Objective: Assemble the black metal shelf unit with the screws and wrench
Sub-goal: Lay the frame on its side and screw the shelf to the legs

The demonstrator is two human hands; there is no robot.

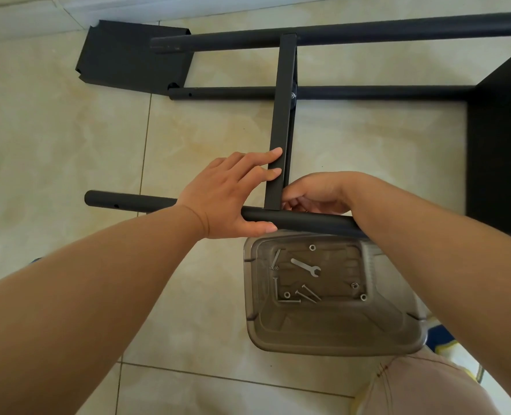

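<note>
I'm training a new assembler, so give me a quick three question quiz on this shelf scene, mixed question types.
1. True or false: the wrench lies in the clear plastic tray.
2. Which hand holds the near black tube while its fingers touch the flat crossbar?
A. left
B. right
3. Fill in: the loose black shelf panel lies on the tiled ____.

Key
1. True; screws and nuts lie with it.
2. A, the left hand. The right hand works at the joint behind the crossbar.
3. floor.

Bright, soft daylight; wide-angle bending at edges.
</note>
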